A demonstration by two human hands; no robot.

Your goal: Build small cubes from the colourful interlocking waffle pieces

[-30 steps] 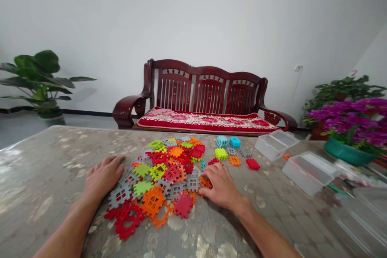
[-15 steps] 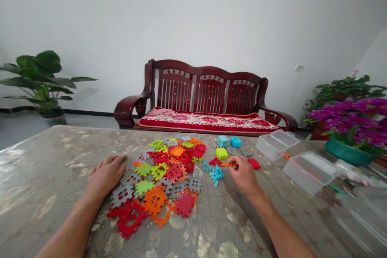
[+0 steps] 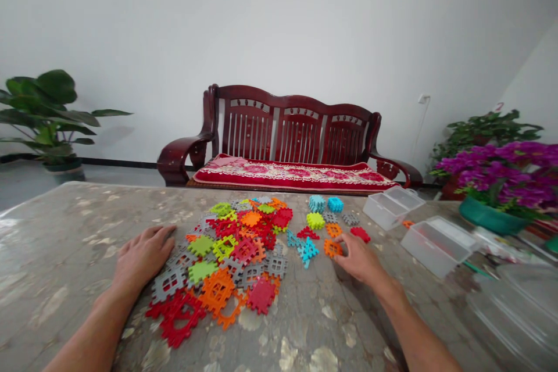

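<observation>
My left hand (image 3: 146,251) rests flat on the table, palm down with fingers stretched out, beside a heap of notched plastic building tiles (image 3: 224,248) in red, orange, grey and lime green. To the heap's right, my right hand (image 3: 360,256) pinches an orange building tile (image 3: 333,248) at its right edge between thumb and fingers. Just beyond it lies a second orange tile (image 3: 333,229). Blue triangular pieces (image 3: 307,249), a red triangular piece (image 3: 307,233) and a red tile (image 3: 360,234) lie close by.
Further back are blue stacks (image 3: 317,204), a lime green stack (image 3: 315,221) and grey tiles (image 3: 350,219). Clear plastic boxes (image 3: 438,247) stand at the right, near a potted purple flower (image 3: 497,215). A wooden bench (image 3: 300,133) stands behind the table (image 3: 78,232).
An orange tile now lies flat behind my right hand, and the one at my fingers shows its face instead of its edge. My left hand stays put; the view has shifted slightly.
</observation>
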